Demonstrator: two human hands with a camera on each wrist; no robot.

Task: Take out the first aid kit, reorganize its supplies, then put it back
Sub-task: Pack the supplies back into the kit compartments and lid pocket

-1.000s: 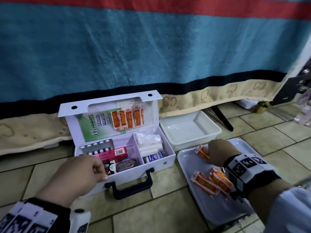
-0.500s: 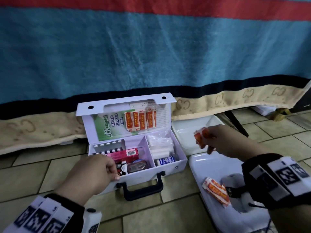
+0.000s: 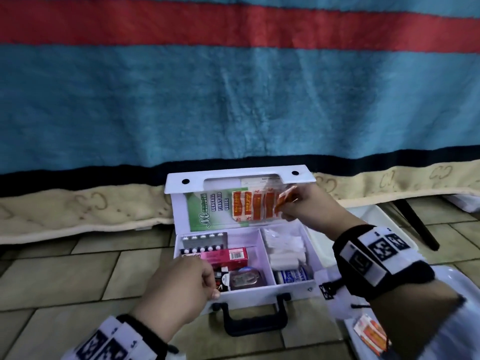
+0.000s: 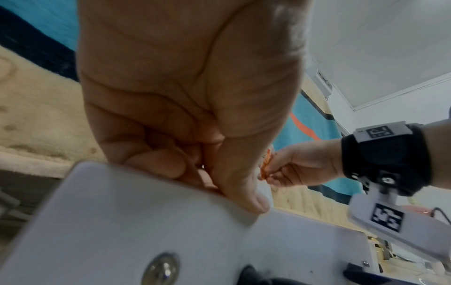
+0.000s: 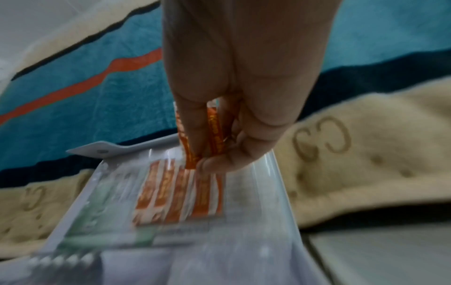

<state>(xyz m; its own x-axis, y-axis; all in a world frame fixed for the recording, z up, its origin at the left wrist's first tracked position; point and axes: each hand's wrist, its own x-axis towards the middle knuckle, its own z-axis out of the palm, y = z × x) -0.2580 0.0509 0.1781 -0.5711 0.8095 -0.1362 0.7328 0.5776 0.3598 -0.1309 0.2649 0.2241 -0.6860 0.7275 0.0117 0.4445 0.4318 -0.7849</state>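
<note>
— White plastic first aid kit [image 3: 293, 287], lid [image 3: 239, 178] up, sits on the tiled floor [image 3: 52, 281] right by the blanket [image 3: 233, 100]. How many plasters in the lid?

— Orange plaster strips [image 3: 253, 206] behind the clear lid pocket: 4 side by side, poss. more, edges blur. Plus the plaster strip [image 3: 284, 200] in the right hand [image 3: 309, 209], thumb + fingers pinched together on it, at the pocket's right edge. Right wrist cam shows maybe 2 strips in that pinch [image 5: 214, 131], can't tell for sure.

— Left hand?

— Left hand [image 3: 181, 284] curled over the kit's front-left rim, thumb on the outer wall, fingers tucked inside, clamped on the kit. Left wrist cam confirms [image 4: 190, 96].

— Contents, counted?

— 2 compartments. Left one: 2 blister pill packs [image 3: 205, 241] at the back, 1 pink box [image 3: 220, 255] w/ barcode in front of them, 1 dark small box [image 3: 222, 280] partly under the left hand, 1 clear-wrapped item [image 3: 245, 278] beside it. Right one: white gauze rolls [image 3: 284, 249] bagged in clear plastic, count unclear, and 1 blue-print bandage pack [image 3: 291, 276] at the front. 1 black handle [image 3: 255, 318] on the front wall.

— Outside the kit?

— 2 white trays on the floor to the right: empty-looking tray [image 3: 374, 214] behind the right wrist, nearer tray [image 3: 462, 279] w/ a few more loose plasters [image 3: 370, 333], at least 2.
</note>
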